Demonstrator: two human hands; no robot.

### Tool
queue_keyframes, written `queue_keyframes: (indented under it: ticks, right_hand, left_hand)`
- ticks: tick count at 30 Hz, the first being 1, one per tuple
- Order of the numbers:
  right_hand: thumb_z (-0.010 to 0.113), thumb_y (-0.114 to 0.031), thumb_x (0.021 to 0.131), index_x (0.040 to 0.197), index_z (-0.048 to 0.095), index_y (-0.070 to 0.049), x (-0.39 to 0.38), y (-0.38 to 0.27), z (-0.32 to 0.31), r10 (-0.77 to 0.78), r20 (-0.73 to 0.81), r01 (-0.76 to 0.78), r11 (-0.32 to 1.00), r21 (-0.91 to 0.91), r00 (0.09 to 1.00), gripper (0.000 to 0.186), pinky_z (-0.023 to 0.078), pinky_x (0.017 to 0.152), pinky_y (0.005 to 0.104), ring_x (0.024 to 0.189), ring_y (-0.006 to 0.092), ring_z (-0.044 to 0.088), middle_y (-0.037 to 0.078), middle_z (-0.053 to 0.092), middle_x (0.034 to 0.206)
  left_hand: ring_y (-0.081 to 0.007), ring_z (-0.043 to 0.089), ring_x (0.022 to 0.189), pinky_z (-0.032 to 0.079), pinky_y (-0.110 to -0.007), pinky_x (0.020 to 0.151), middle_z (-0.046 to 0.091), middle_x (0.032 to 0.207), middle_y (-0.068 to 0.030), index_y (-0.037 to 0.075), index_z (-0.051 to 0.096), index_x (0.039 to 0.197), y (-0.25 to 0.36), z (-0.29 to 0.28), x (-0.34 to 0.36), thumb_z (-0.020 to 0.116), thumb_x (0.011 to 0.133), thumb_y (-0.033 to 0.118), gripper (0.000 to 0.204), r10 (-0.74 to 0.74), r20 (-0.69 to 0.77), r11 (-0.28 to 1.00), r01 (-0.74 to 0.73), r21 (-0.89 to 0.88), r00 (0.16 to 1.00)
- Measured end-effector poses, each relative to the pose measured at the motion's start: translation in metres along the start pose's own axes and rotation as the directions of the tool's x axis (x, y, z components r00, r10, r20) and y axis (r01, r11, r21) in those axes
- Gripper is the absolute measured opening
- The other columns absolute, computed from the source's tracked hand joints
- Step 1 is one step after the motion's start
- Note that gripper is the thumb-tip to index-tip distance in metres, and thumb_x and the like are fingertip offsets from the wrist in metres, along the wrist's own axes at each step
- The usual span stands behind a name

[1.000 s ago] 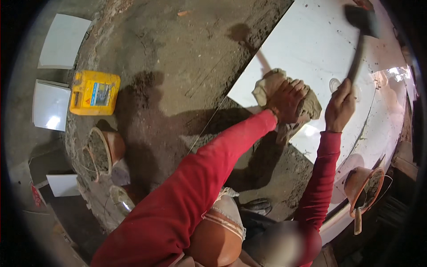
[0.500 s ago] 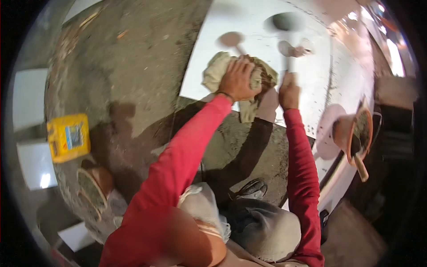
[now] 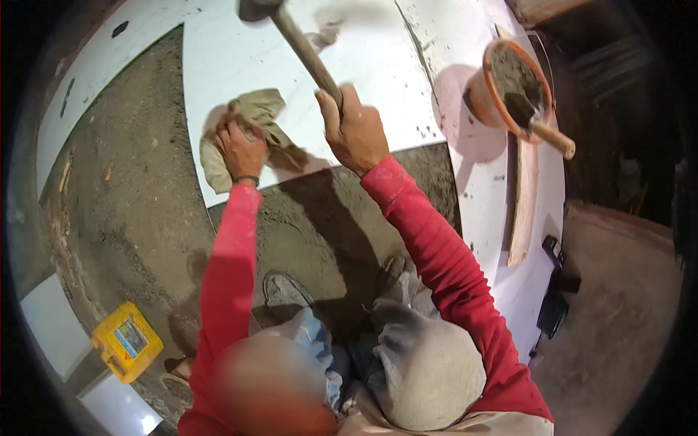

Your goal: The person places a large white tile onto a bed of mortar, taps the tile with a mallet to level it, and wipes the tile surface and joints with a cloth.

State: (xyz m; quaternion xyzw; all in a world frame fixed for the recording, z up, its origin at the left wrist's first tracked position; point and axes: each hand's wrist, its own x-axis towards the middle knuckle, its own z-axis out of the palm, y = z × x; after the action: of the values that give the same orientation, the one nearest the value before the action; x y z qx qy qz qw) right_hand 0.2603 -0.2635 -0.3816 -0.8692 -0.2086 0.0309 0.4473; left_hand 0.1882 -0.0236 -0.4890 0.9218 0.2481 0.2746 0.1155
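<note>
A large white tile [image 3: 218, 65] lies on the grey mortar bed. Near its front left corner my left hand [image 3: 240, 150] rests on a crumpled beige rag [image 3: 262, 109], fingers bunched on the cloth. My right hand [image 3: 356, 131] is wrapped round the wooden handle of a mallet [image 3: 309, 54], raised over the tile. The mallet's dark head is at the top edge of the view, partly cut off. Below the tile's near edge, my shoes stand on the mortar.
An orange bucket of mortar [image 3: 480, 94] stands on tiles at the right, a wooden-handled trowel [image 3: 552, 138] in it. A wooden strip [image 3: 523, 207] lies below it, black objects [image 3: 554, 312] beyond. A yellow jerrycan [image 3: 127, 341] stands at lower left. Bare mortar [image 3: 131, 196] stretches along the left.
My view has shifted, so the tile and bucket sit differently in it. My left hand stays on the rag, which now lies flatter. The right hand still grips the mallet, now tilted leftward.
</note>
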Motion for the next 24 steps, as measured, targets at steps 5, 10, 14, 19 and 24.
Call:
queue_keyframes:
  ticks: [5, 10, 14, 19, 24]
  right_hand:
    - [0.059, -0.041, 0.109, 0.105, 0.047, -0.004, -0.029, 0.003, -0.022, 0.169, 0.067, -0.167, 0.986, -0.026, 0.983, 0.039, 0.05, 0.051, 0.0593, 0.058, 0.0505, 0.065, 0.025, 0.064, 0.062]
    - [0.058, -0.039, 0.109, 0.108, 0.048, -0.003, -0.056, 0.009, -0.036, -0.051, -0.055, 0.048, 0.997, -0.066, 0.997, 0.037, 0.05, 0.053, 0.0593, 0.061, 0.0517, 0.065, 0.026, 0.064, 0.065]
    - [0.063, -0.029, 0.108, 0.109, 0.052, -0.004, -0.071, 0.015, -0.04, 0.022, -0.07, -0.016, 0.997, 0.078, 0.997, 0.028, 0.048, 0.052, 0.0539, 0.061, 0.0491, 0.065, 0.024, 0.063, 0.068]
    - [0.061, -0.035, 0.108, 0.112, 0.049, -0.005, -0.088, 0.023, -0.051, 0.148, 0.081, -0.137, 0.982, -0.128, 0.986, 0.032, 0.05, 0.055, 0.0575, 0.063, 0.0517, 0.065, 0.025, 0.064, 0.068]
    - [0.061, -0.037, 0.109, 0.11, 0.05, -0.006, -0.096, 0.021, -0.054, 0.137, -0.01, -0.137, 0.991, -0.002, 0.99, 0.033, 0.049, 0.054, 0.0582, 0.063, 0.0506, 0.066, 0.024, 0.065, 0.068]
  left_hand:
    - [-0.0365, 0.053, 0.133, 0.038, -0.052, 0.117, 0.059, 0.139, -0.0144, 0.015, 0.058, 0.146, -0.017, 0.001, 0.02, 0.067, 0.097, 0.027, 0.052, 0.013, 0.039, 0.994, -0.008, -0.106, 0.999]
    - [-0.0358, 0.052, 0.135, 0.039, -0.051, 0.116, 0.058, 0.143, -0.0137, 0.014, 0.059, 0.143, -0.033, 0.014, 0.045, 0.063, 0.099, 0.036, 0.05, -0.056, -0.063, 0.998, 0.055, -0.008, 0.996]
    - [-0.0353, 0.054, 0.132, 0.042, -0.05, 0.113, 0.06, 0.142, -0.0125, 0.014, 0.06, 0.141, -0.028, 0.027, 0.049, 0.065, 0.097, 0.034, 0.049, -0.216, -0.089, 0.966, 0.226, 0.129, 0.972]
    - [-0.0356, 0.056, 0.13, 0.045, -0.051, 0.109, 0.06, 0.141, -0.0107, 0.018, 0.062, 0.14, -0.02, 0.025, 0.047, 0.066, 0.097, 0.035, 0.047, -0.17, -0.179, 0.976, 0.19, 0.103, 0.969]
    - [-0.0323, 0.058, 0.13, 0.046, -0.051, 0.108, 0.06, 0.141, -0.0077, 0.025, 0.062, 0.142, 0.008, 0.015, 0.032, 0.067, 0.098, 0.036, 0.046, -0.097, -0.167, 0.981, 0.123, 0.15, 0.981]
